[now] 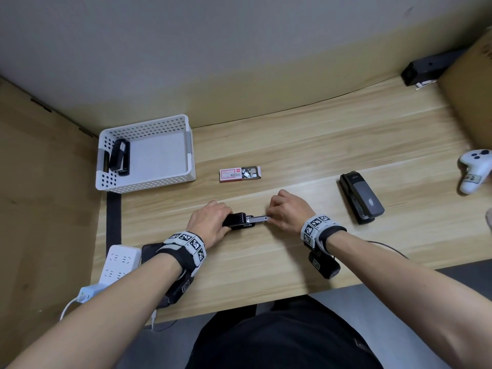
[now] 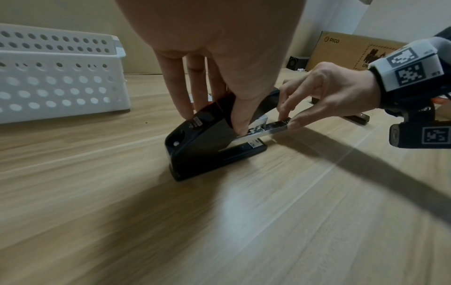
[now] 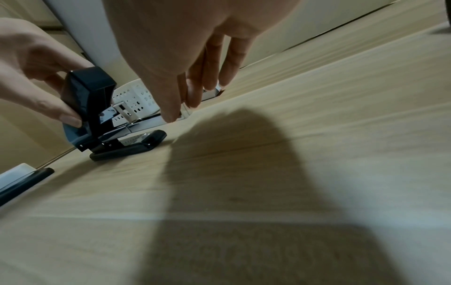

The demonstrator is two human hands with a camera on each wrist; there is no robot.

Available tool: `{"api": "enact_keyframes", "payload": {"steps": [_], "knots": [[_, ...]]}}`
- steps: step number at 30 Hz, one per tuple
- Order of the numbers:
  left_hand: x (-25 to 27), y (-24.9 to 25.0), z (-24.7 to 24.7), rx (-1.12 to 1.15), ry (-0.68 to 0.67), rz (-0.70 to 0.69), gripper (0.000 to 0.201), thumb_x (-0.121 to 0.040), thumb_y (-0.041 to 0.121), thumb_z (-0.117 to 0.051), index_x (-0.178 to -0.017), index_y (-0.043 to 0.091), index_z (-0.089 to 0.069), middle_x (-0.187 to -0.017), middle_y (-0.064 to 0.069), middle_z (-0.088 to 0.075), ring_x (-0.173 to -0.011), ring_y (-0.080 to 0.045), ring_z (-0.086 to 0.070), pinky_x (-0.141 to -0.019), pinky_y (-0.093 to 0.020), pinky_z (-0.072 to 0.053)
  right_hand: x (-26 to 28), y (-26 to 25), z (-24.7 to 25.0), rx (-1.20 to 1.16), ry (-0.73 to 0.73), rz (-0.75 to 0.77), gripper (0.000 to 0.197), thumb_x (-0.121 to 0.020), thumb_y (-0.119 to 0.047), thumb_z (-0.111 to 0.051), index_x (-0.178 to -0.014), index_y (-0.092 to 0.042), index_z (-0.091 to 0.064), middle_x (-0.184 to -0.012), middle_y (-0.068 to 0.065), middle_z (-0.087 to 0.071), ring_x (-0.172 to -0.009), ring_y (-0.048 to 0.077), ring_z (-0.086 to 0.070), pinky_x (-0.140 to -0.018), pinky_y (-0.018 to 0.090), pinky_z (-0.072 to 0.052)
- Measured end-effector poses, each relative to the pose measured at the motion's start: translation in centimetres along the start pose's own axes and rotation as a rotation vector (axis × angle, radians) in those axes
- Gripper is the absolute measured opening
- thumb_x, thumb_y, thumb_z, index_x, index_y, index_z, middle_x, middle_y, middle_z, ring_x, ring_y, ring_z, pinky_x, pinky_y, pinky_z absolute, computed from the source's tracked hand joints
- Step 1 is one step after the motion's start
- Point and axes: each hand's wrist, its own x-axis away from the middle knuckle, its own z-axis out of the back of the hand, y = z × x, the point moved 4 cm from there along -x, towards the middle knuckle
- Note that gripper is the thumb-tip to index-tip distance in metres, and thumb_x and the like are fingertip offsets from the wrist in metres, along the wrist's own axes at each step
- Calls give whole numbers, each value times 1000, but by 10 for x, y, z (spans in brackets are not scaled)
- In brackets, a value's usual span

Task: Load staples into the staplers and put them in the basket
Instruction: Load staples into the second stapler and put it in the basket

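On the pale wood-grain counter [image 1: 306,145], the left hand [image 1: 210,222] grips a glossy black plastic stapler [image 1: 237,221] by its raised lid. The right hand [image 1: 290,210] pinches the stapler's slid-out shiny metal staple tray [image 2: 275,126] at its tip. Another black stapler [image 1: 120,157] lies in the white perforated plastic basket [image 1: 186,123].

"PICO" on cardboard box [image 2: 351,52], "2" tag on white controller [image 1: 474,170]
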Motion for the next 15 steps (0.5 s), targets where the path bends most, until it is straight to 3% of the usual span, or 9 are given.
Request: {"api": "enact_keyframes", "payload": {"steps": [8, 15], "knots": [[5, 0, 1, 69, 78, -28, 27, -87, 35, -66, -111, 24, -63, -102, 7, -62, -104, -20, -53, -72, -33, -45, 1, 0, -1, 1, 8, -13, 19, -83, -41, -68, -90, -24, -74, -85, -7, -60, -86, 19, -50, -63, 31, -47], [13, -1, -6, 110, 220, -76, 28, -70, 25, -81, -95, 19, -69, -82, 5, -63, -83, -23, -60, -59, -29, -47, 1, -2, -2, -2, -4, -23, 21, -83, -43, -66, -90, -25, -73, -87, -7, -60, -89, 18, -50, -65, 32, -48]]}}
